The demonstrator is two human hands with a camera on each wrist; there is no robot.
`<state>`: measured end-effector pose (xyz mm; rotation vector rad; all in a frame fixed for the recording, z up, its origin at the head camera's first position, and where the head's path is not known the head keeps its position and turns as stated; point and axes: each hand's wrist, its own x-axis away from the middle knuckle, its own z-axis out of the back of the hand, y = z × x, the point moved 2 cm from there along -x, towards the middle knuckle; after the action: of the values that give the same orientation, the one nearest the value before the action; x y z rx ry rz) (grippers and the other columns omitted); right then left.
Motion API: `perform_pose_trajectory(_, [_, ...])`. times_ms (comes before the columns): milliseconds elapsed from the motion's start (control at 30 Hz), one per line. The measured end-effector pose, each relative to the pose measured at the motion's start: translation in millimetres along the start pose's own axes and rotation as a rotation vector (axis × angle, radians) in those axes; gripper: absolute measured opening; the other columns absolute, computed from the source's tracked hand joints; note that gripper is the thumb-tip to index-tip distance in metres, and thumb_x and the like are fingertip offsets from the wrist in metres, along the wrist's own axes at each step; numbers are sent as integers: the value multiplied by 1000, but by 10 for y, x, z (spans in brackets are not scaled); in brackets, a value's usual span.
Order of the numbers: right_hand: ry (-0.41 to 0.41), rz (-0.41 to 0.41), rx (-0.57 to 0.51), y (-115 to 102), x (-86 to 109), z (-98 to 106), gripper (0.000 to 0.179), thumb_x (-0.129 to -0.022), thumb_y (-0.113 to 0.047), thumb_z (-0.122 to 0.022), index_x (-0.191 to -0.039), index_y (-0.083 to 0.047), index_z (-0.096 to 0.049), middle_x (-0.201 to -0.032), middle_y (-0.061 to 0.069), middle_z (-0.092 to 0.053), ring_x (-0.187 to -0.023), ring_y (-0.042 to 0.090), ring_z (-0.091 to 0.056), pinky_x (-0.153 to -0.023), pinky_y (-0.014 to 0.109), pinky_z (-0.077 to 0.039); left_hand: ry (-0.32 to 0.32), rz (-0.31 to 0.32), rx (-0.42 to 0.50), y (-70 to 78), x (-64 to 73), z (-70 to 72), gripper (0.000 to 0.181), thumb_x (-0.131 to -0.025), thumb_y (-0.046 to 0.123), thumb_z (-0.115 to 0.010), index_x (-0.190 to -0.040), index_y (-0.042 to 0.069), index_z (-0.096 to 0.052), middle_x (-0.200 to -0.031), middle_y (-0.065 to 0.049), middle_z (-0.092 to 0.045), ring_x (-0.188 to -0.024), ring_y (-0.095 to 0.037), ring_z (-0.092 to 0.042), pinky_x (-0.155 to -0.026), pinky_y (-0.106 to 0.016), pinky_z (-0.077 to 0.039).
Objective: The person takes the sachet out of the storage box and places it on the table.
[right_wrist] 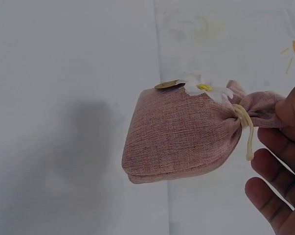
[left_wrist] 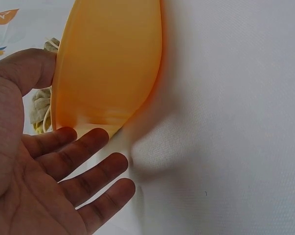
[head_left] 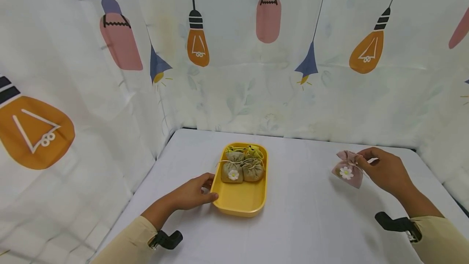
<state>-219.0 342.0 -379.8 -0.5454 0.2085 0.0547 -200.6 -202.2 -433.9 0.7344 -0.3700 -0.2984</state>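
Note:
Pinched by its gathered neck, a small pink drawstring pouch (right_wrist: 181,137) hangs from my right hand (head_left: 386,170) above the table's right side. It carries a white flower (right_wrist: 206,90) with a yellow centre and a cream cord. At the left, my left hand (head_left: 192,192) touches the near-left rim of a yellow tray (head_left: 239,203) with the thumb, its fingers spread and nearly straight beside the wall. In the tray's far half sit two khaki pouches, one flowered (head_left: 231,170) and one plain (head_left: 253,170). Yellow-green pouches (head_left: 254,152) lie behind them, partly hidden.
A white-covered table (head_left: 300,215) lies under both hands. Close behind it hangs a pale curtain (head_left: 234,93) printed with lamps and bulbs, which continues along the left and right sides. Black wrist mounts (head_left: 166,239) stick out from both sleeves.

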Motion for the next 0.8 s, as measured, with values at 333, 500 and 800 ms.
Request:
perform_pose_trajectory(333, [-14,19,-41,-137,-55,-28,37,-105,-38,-56,-117,-5,-69,-106,16,-71,-96,32,-62,-59,34,-49,1,4,-2,13,-5,7,64,-94,37,-74,-145,7,-49,-128,-3,-63,-120,-23,-59,-101,-49,-51])
perform_pose_trajectory(500, [-46,30,-54,-215,-95,-92,39,-104,-42,-57,-119,-7,-68,-103,11,-72,-92,28,-63,-59,35,-49,2,16,-9,-3,-8,8,64,-94,38,-74,-145,8,-49,-128,-3,-63,-120,-23,-59,-100,-49,-52])
perform_pose_trajectory(800, [-75,45,-53,-312,-129,-205,42,-104,-44,-57,-123,-9,-67,-110,11,-71,-101,32,-62,-67,35,-50,4,22,-8,-15,-14,-6,63,-94,40,-74,-144,10,-50,-129,-2,-63,-121,-23,-59,-100,-49,-51])
